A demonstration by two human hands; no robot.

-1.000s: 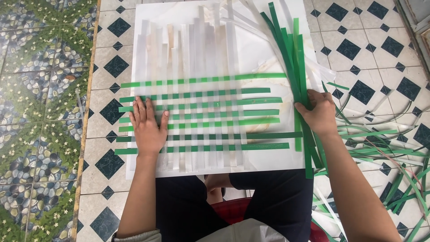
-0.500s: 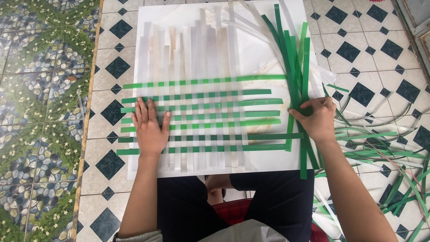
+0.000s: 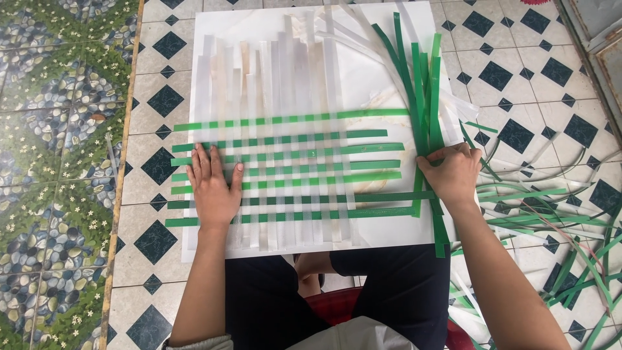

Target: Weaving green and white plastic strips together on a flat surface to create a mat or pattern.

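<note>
A woven mat (image 3: 291,168) of white upright strips and green cross strips lies on a white board (image 3: 376,78) on the tiled floor. My left hand (image 3: 214,188) rests flat on the mat's left side, fingers spread, pressing the strips down. My right hand (image 3: 453,172) sits at the board's right edge, fingers closed on a bundle of long green strips (image 3: 424,91) that fan up and away from it. Several green cross strips end just left of that hand.
Loose green and white strips (image 3: 551,214) lie scattered on the floor at the right. My knees and dark trousers (image 3: 337,291) are just below the board. A pebble-patterned floor section (image 3: 58,162) runs along the left, and a metal frame (image 3: 602,45) stands top right.
My right hand has shifted slightly left and up along the green bundle, and the bundle's strips have gathered closer. My left hand stays flat on the mat.
</note>
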